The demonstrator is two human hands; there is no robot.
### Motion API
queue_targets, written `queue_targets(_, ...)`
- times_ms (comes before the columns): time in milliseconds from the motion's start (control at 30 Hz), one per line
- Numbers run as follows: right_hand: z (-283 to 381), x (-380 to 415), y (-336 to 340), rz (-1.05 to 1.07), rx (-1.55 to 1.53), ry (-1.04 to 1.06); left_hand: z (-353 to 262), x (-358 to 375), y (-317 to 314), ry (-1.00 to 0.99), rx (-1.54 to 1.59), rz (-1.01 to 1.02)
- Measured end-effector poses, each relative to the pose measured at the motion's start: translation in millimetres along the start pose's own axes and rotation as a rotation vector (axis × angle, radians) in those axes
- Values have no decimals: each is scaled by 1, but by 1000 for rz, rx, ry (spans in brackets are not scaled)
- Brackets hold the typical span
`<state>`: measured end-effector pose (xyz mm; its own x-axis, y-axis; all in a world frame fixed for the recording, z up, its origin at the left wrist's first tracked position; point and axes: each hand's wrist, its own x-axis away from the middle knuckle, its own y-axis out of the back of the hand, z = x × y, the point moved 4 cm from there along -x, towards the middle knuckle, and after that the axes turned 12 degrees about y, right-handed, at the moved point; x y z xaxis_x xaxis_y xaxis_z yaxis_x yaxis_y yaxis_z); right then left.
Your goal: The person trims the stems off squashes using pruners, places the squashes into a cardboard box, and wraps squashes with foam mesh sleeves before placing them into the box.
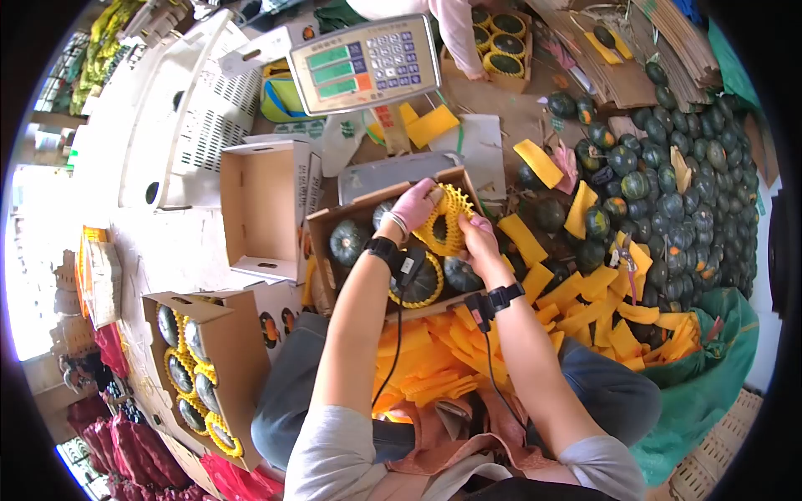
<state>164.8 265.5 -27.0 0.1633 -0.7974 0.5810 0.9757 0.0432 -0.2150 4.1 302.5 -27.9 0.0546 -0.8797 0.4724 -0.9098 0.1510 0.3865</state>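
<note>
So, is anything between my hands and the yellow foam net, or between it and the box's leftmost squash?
Left hand and right hand grip the net; the left wrist lies between it and the squash.

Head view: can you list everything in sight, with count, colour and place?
work box: one, brown, centre
squashes: several, dark green, inside it
foam net: one, yellow, between the hands
display: one, light grey, top centre
open carton: one, brown and white, left of the work box
packed carton: one, brown, lower left, netted squashes inside
perforated crate: at least one, white, upper left
squash pile: many, dark green, right
loose sleeves: many, yellow-orange, below the work box and to its right
sack: one, green, lower right
co-worker's sleeve: one, pale pink, top
left hand: one, on the net
right hand: one, on the net
</note>
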Motion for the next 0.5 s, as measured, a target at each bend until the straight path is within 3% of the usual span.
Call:
queue_targets(33,19,15,-10,-55,-37,45,-4,5,8,-125,-46,-54)
queue_targets(100,15,15,-7,-52,10,219,-2,23,19,-165,79,-89)
queue_targets(133,23,44,-10,23,136,197,-2,64,29,-87,322,-35)
queue_targets(167,37,67,-13,100,256,189,7,87,32,-148,353,-80)
queue_targets(233,12,71,-19,208,376,582,-9,155,43,-182,231,-184)
queue_targets(300,-8,79,-26,279,441,907,38,175,32,-83,274,-213)
queue_targets(367,-12,79,-23,361,766,819,66,181,20,-62,509,-218)
queue_targets(433,11,85,-35,359,863,877,69,182,20,-113,408,-310)
queue_targets(467,9,79,-37,335,811,1045,71,180,20,-127,431,-318)
queue_targets(500,8,73,-39,363,782,1070,71,178,19,-144,458,-332)
